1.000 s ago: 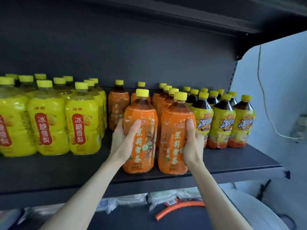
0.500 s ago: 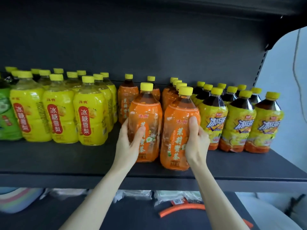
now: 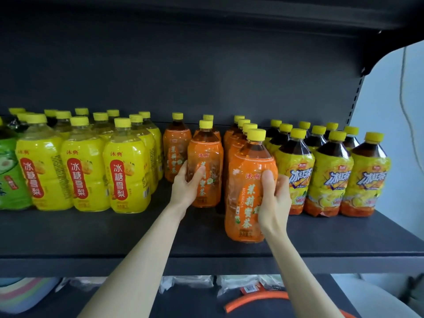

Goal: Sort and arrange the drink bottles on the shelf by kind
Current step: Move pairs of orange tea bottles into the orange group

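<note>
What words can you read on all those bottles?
"沐典" and "冰糖雪梨": yellow bottles.
"沐典", "茉莉蜜茶", "MOLIMICHA": orange bottle in the right hand.
"沐典": orange bottle in the left hand; the rest is partly covered.
"冰红茶": dark tea bottles.
Green bottle text and small print: unreadable.

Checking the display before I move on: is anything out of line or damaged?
No damage shows. The orange bottle in the right hand stands forward of its row, nearer the shelf edge.

Left hand (image 3: 187, 188) and right hand (image 3: 274, 198) each grip an orange bottle (image 3: 249, 191) on the shelf (image 3: 91, 237)
</note>
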The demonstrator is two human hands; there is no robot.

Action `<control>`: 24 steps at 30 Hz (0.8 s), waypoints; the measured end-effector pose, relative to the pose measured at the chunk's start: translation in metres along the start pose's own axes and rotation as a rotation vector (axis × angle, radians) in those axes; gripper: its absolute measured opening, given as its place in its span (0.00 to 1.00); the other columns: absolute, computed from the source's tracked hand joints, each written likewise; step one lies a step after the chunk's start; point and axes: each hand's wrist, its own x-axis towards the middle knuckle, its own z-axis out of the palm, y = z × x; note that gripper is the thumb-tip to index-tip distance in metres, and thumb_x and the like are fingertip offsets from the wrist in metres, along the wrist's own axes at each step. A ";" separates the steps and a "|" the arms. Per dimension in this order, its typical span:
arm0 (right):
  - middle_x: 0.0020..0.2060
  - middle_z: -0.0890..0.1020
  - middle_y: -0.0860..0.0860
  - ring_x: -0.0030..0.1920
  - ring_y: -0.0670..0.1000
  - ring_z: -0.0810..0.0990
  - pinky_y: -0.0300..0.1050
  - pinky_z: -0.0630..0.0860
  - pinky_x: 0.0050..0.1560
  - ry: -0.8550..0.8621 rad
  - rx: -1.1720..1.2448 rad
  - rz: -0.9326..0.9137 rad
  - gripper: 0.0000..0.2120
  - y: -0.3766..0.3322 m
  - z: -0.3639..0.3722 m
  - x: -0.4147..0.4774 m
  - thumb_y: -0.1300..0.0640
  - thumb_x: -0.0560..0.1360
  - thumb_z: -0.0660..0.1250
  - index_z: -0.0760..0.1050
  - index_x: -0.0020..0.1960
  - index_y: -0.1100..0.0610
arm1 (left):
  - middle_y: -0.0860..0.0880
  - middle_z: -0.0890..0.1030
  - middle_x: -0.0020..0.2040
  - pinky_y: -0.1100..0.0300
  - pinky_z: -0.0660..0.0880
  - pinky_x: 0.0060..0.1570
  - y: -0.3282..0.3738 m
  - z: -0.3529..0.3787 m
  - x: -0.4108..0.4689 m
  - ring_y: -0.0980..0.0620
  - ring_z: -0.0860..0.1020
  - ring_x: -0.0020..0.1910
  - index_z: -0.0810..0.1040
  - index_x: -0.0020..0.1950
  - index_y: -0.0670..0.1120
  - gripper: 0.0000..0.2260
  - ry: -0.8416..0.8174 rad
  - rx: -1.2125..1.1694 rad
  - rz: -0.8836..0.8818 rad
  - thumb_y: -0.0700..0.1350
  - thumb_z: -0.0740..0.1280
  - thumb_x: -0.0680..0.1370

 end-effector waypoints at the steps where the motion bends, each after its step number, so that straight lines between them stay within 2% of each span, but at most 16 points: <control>1: 0.43 0.81 0.46 0.43 0.43 0.81 0.35 0.74 0.39 0.003 0.003 -0.005 0.19 0.000 0.000 0.000 0.34 0.68 0.61 0.68 0.46 0.48 | 0.49 0.73 0.66 0.54 0.71 0.59 0.000 0.001 0.005 0.50 0.72 0.63 0.62 0.73 0.52 0.26 -0.005 0.005 -0.002 0.56 0.64 0.77; 4: 0.44 0.81 0.46 0.43 0.43 0.81 0.35 0.74 0.39 0.007 0.009 -0.022 0.17 0.002 0.001 0.000 0.37 0.69 0.60 0.68 0.48 0.50 | 0.47 0.71 0.68 0.51 0.69 0.62 -0.003 0.005 0.020 0.46 0.71 0.66 0.60 0.74 0.51 0.28 -0.008 0.039 -0.030 0.57 0.63 0.77; 11: 0.43 0.80 0.46 0.40 0.39 0.81 0.33 0.75 0.37 0.018 0.000 -0.057 0.19 0.005 0.002 0.001 0.36 0.73 0.61 0.68 0.47 0.51 | 0.46 0.70 0.70 0.46 0.67 0.64 -0.012 0.010 0.039 0.44 0.69 0.68 0.57 0.76 0.51 0.30 -0.034 0.057 -0.052 0.59 0.62 0.77; 16: 0.43 0.81 0.46 0.41 0.41 0.82 0.35 0.75 0.39 0.020 0.002 -0.048 0.17 0.009 0.002 0.003 0.37 0.70 0.59 0.69 0.47 0.49 | 0.45 0.68 0.71 0.44 0.67 0.66 -0.018 0.014 0.046 0.43 0.69 0.68 0.55 0.76 0.51 0.32 -0.034 0.062 -0.050 0.60 0.61 0.77; 21: 0.43 0.81 0.47 0.39 0.38 0.81 0.32 0.75 0.37 0.020 -0.004 -0.065 0.17 0.009 0.002 0.004 0.38 0.70 0.59 0.69 0.47 0.50 | 0.45 0.69 0.70 0.46 0.68 0.65 -0.016 0.014 0.046 0.43 0.69 0.68 0.56 0.76 0.52 0.29 -0.048 0.056 -0.043 0.58 0.61 0.78; 24: 0.43 0.81 0.47 0.41 0.41 0.81 0.35 0.75 0.40 0.010 0.001 -0.072 0.17 0.008 0.001 0.002 0.37 0.70 0.59 0.69 0.47 0.50 | 0.44 0.70 0.70 0.46 0.68 0.65 -0.011 0.012 0.044 0.43 0.69 0.68 0.59 0.75 0.49 0.30 -0.023 0.088 -0.091 0.58 0.63 0.77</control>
